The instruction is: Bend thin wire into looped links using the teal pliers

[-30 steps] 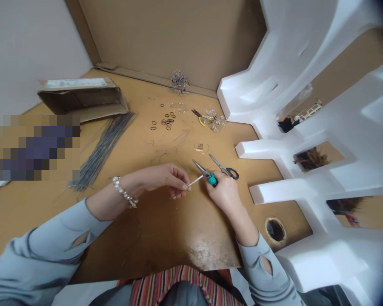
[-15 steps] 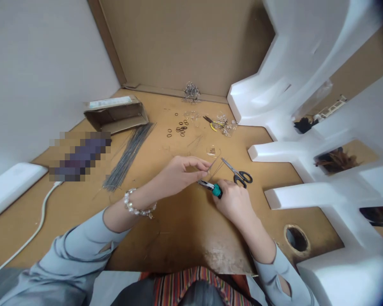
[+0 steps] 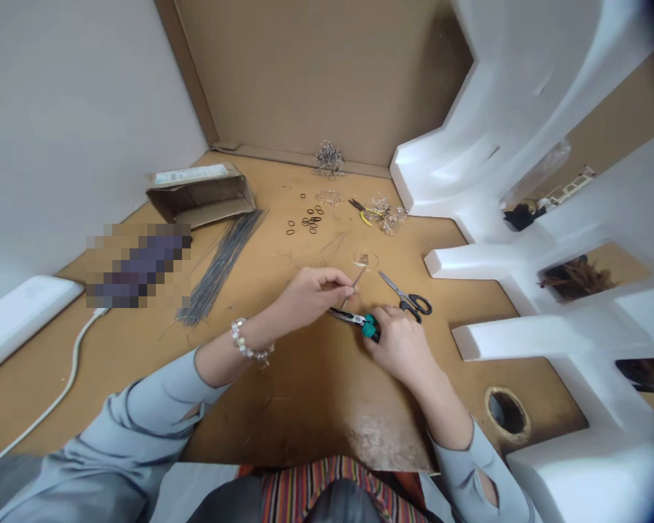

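My left hand point(image 3: 321, 294) pinches a thin piece of wire point(image 3: 358, 277) between thumb and fingertips, its end pointing up and right. Wrapped round the green and black handles of a pair of pliers point(image 3: 353, 317) is my right hand point(image 3: 400, 340). The pliers' jaws point left, just below my left fingertips; whether they touch the wire I cannot make out. A pair of scissors point(image 3: 408, 296) with black handles lies just beyond my right hand. Small clear bits point(image 3: 362, 259) lie on the table past my left fingertips.
A bundle of straight wires point(image 3: 221, 265) lies left, near an open cardboard box point(image 3: 196, 200). Several dark rings point(image 3: 312, 221), yellow-handled pliers point(image 3: 362, 211) and heaps of bent wire point(image 3: 328, 156) lie farther back. White foam point(image 3: 485, 341) borders the right, beside a round hole point(image 3: 506, 412).
The wire in my left hand has turned and its loose strands no longer spread to the right. The pliers' jaws have moved slightly left and lie more level.
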